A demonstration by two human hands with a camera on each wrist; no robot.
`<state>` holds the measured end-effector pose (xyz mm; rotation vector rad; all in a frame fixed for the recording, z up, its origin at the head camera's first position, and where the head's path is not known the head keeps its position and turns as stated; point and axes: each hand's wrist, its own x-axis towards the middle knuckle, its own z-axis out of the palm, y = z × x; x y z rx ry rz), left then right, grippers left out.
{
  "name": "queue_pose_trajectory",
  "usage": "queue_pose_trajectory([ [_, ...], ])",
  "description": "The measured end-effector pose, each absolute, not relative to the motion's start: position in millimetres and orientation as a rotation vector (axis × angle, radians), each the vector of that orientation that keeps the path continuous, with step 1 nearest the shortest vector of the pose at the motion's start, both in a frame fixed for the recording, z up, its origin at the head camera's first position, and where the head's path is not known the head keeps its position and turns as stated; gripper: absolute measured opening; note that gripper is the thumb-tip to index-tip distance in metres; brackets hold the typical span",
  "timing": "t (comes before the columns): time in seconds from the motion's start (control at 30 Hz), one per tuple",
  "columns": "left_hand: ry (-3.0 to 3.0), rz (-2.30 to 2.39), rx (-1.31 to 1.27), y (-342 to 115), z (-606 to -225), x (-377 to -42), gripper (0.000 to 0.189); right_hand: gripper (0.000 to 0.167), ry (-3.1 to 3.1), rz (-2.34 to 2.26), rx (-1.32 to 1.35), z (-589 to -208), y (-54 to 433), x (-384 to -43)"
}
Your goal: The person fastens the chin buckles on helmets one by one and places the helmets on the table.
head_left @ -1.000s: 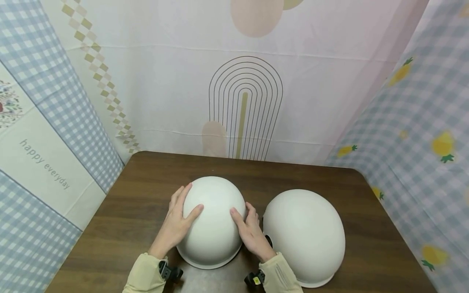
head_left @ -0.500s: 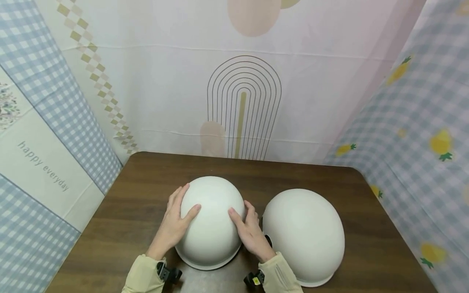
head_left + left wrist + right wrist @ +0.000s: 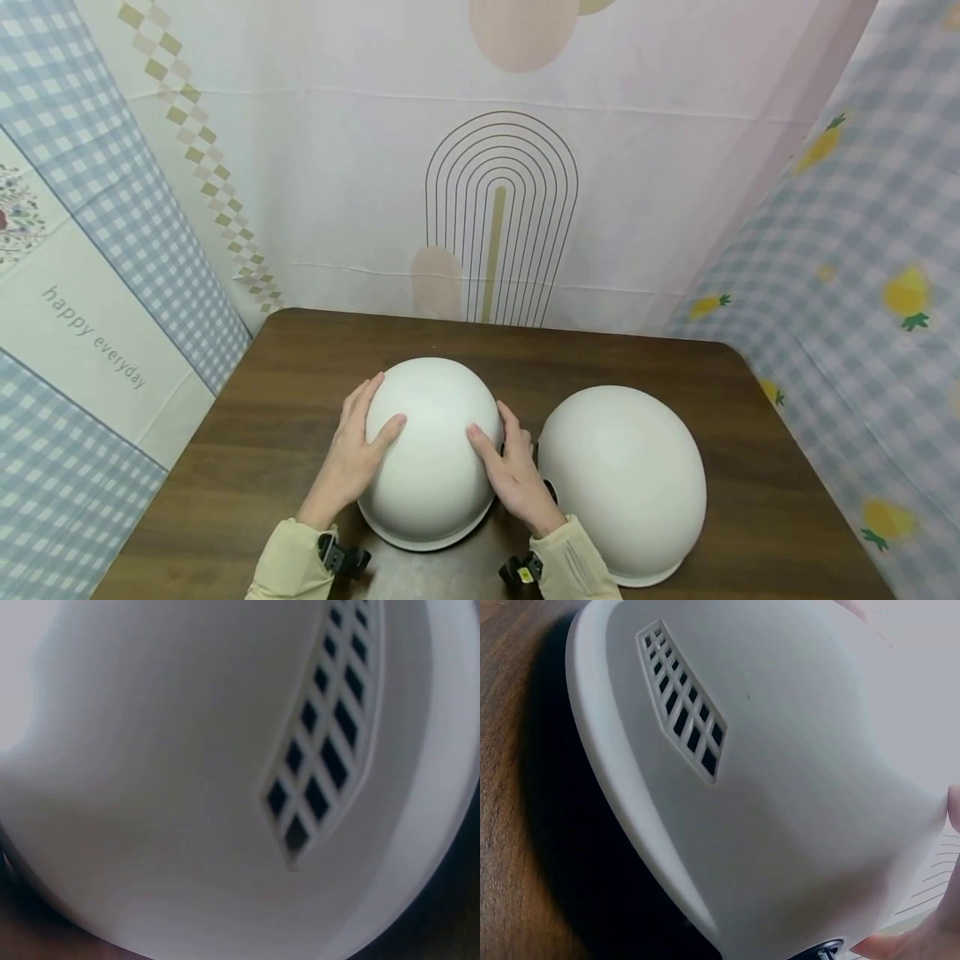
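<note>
A white helmet (image 3: 431, 475) stands dome up on the table near its front, between my two hands. My left hand (image 3: 348, 458) holds its left side, with the thumb on the dome and the fingers spread along the side. My right hand (image 3: 513, 479) holds the other side in the same way. In the left wrist view the helmet's shell fills the picture, with a slanted grille vent (image 3: 330, 742). A similar vent (image 3: 682, 705) shows above the rim in the right wrist view. The inside of the helmet is hidden.
A second white helmet (image 3: 626, 483) lies dome up close to my right wrist, with a black part (image 3: 550, 492) at its side. The brown wooden table (image 3: 300, 358) ends at a back edge before a patterned cloth (image 3: 360, 183).
The helmet and my left hand have shifted very slightly left. The fingers of my right hand reach a little farther up the helmet's side. The second helmet has stayed in place.
</note>
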<state>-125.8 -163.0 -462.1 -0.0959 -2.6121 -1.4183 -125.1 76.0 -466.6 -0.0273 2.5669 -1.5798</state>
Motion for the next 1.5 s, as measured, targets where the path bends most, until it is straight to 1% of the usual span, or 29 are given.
queue_pose_trajectory([
  [1.5,-2.469,-1.643,-0.109,-169.3,-459.6,-122.4,0.061,0.076,2.724,-1.561,-0.038,-446.8,74.3,-114.9],
])
